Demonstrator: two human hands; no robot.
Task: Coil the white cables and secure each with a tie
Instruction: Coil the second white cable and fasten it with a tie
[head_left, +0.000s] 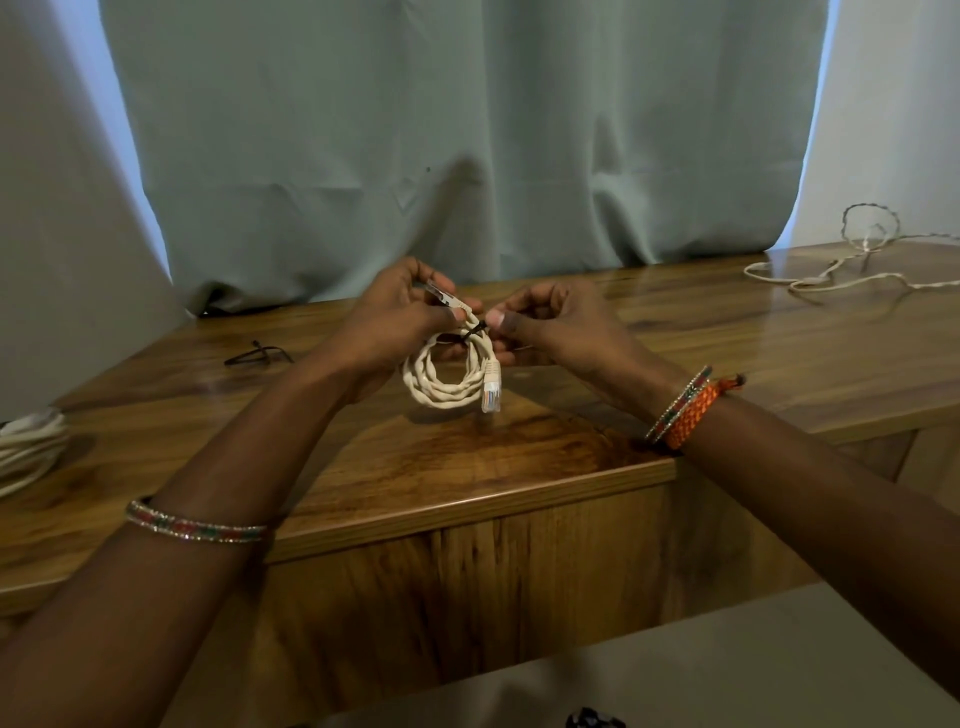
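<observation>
A white cable coil (447, 379) hangs above the wooden table (727, 332), one clear plug (491, 392) dangling at its right side. My left hand (400, 312) grips the top of the coil, with the other plug poking out above the thumb. A thin black tie (474, 330) wraps the coil's top. My right hand (550, 325) pinches the tie's end between thumb and forefinger.
A loose, uncoiled white cable (841, 270) sprawls at the table's far right. Another coiled white cable (31, 447) lies at the left edge. A spare black tie (258, 355) rests on the table left of my hands. A grey-green curtain (467, 145) hangs behind.
</observation>
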